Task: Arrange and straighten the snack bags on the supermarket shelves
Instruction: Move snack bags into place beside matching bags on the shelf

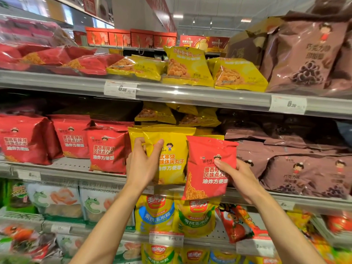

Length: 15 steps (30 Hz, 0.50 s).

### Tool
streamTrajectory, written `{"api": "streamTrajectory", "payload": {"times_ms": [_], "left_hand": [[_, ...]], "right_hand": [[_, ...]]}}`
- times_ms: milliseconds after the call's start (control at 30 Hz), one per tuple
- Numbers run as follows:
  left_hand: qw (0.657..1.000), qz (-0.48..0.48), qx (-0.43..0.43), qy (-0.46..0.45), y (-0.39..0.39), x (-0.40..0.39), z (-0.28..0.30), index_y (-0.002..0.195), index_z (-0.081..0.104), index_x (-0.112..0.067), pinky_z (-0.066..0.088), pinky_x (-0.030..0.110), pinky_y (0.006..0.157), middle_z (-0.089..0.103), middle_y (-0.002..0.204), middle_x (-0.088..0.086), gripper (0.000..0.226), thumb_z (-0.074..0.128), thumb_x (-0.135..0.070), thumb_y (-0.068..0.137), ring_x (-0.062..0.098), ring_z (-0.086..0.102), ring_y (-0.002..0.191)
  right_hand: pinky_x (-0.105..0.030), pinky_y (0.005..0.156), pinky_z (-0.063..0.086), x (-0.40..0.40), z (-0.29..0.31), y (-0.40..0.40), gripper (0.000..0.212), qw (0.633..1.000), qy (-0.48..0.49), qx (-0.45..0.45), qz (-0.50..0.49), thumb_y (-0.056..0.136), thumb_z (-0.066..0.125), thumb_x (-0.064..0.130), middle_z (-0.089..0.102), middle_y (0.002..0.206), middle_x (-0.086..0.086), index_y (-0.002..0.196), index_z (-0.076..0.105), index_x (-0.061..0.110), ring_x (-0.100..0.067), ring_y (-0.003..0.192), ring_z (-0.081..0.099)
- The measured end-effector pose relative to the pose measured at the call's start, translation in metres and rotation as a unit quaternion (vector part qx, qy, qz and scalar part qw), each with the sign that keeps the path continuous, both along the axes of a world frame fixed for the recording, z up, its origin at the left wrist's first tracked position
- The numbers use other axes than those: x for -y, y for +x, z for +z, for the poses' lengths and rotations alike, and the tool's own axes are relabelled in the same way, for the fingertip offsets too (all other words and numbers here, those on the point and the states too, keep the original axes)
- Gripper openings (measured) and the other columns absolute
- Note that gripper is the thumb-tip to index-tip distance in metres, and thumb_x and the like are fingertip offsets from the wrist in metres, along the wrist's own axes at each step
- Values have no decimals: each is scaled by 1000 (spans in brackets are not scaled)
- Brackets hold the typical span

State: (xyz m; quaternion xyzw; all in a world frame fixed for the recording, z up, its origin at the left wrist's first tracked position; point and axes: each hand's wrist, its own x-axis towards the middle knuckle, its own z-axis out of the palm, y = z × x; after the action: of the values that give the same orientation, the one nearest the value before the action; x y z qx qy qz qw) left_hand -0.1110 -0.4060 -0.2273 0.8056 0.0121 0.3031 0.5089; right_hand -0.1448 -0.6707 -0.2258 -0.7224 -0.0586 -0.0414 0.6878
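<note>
Hands: left (142,164) grips upright yellow bag (171,149) | right (241,180) grips upright red bag (207,168)

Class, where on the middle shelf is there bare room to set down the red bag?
A bare strip of middle shelf shows between two red bags. Crowded: right of it, yellow bags and brown bags fill the front, where both hands work.

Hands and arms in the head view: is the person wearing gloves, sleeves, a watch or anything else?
Nothing worn shows. The left hand and right hand are bare, without gloves, rings or a watch. Both forearms are bare down to the bottom edge of the picture, so no sleeve is in view. No cables, straps or markings show.
</note>
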Motion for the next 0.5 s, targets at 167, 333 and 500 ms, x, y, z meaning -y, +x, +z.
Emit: {"api": "streamTrajectory", "payload": {"times_ms": [167, 333, 500], "left_hand": [[1000, -9, -16, 22, 16, 22, 0, 113, 51, -15, 46, 46, 72, 47, 65, -6, 53, 58, -64, 93, 32, 58, 77], [999, -9, -2, 44, 22, 47, 2, 107, 52, -14, 41, 42, 62, 49, 64, -4, 51, 57, -63, 94, 21, 50, 64], [997, 11, 5, 71, 27, 71, -1, 91, 44, -12, 26, 38, 57, 40, 59, -5, 51, 55, -62, 96, 22, 41, 56]], "right_hand": [[-22, 77, 55, 13, 0, -10, 37, 1000, -4, 12, -28, 82, 70, 39, 79, 104, 4, 113, 71, 18, -13, 96, 75], [-17, 70, 57, 31, -3, -19, 19, 996, -7, 24, -84, 92, 68, 29, 79, 101, 10, 110, 71, 22, -8, 92, 75], [-14, 64, 55, 41, -5, -25, 13, 993, -3, 14, -116, 93, 69, 27, 79, 92, 13, 105, 70, 22, -5, 84, 75]]}}
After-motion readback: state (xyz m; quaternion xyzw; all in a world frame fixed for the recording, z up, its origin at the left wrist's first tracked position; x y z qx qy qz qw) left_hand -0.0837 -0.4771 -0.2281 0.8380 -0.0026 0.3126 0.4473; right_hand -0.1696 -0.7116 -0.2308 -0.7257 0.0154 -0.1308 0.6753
